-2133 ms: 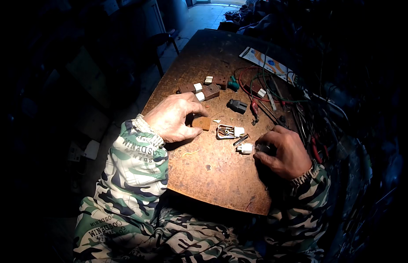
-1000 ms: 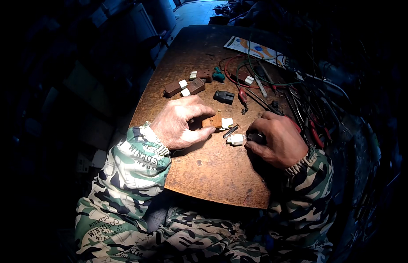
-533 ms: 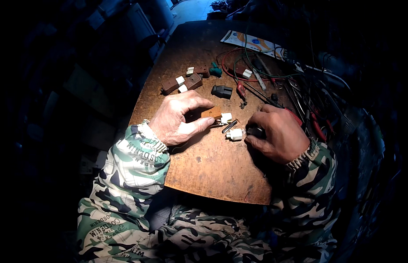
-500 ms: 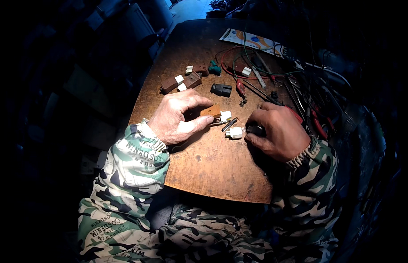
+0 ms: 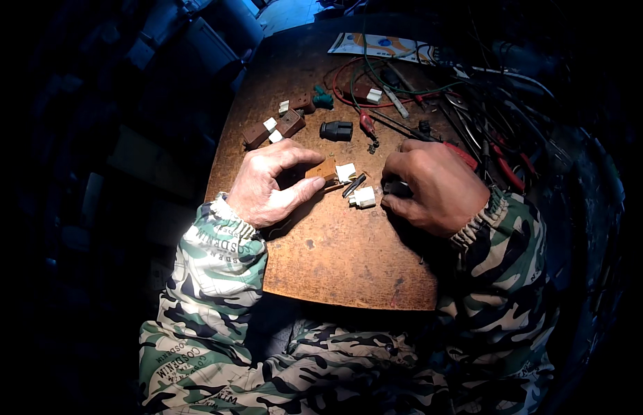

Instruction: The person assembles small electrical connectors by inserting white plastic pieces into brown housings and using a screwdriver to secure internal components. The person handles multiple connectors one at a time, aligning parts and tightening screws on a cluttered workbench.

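Between its thumb and fingers my left hand (image 5: 274,185) grips a small brown rectangular block (image 5: 323,173) on the tabletop. A white plastic piece (image 5: 346,172) sits at the block's right end. Beside it lies a thin black piece (image 5: 354,184). A separate white connector-like part (image 5: 363,198) rests just left of my right hand (image 5: 438,188). That hand is closed with its fingers curled round a dark object (image 5: 397,188), mostly hidden, whose kind I cannot make out.
Beyond my left hand lie several brown blocks (image 5: 290,122) with white ends and a green clip (image 5: 323,97). A black plug-like piece (image 5: 336,131) lies near a red clip (image 5: 367,123). Tangled leads (image 5: 432,91) and red-handled pliers (image 5: 507,176) crowd the right side of the wooden table (image 5: 335,270).
The whole view has shifted slightly. My left hand keeps its hold on the brown block. My right hand stays closed near the loose white part.
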`<state>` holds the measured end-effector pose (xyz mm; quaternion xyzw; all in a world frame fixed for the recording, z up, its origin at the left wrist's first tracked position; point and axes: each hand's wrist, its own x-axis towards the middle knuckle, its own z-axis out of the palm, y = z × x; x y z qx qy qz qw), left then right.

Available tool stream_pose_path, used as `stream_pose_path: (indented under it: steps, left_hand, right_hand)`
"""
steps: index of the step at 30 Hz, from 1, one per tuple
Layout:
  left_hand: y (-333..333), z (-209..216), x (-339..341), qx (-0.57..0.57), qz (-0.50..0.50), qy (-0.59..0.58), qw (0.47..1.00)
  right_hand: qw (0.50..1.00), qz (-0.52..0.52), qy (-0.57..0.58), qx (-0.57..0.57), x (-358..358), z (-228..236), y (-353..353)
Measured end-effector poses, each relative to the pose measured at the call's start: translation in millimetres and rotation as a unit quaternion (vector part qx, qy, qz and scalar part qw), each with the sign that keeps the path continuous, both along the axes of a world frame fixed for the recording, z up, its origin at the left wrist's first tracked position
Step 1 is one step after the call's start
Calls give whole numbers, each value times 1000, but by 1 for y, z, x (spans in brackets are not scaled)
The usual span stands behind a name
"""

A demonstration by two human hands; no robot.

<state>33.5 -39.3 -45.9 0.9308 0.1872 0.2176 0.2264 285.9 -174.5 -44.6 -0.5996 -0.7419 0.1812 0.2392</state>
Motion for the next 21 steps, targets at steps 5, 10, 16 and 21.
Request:
stream_pose_path:
  steps: [5, 10, 16, 21]
  left_hand:
    - [-6, 6, -10, 7, 12, 4, 1000]
    - [-6, 7, -3, 2, 0, 2, 1000]
    - [-12, 12, -14, 28, 8, 5, 1000]
    - [-6, 4, -3, 26, -5, 4, 1000]
  right_hand:
    - [1000, 13, -3, -8, -7, 4, 4]
    - [1000, 6, -1, -15, -3, 6, 2]
    - [1000, 22, 4, 12, -11, 8, 3]
    - [1000, 9, 11, 11, -5, 6, 1]
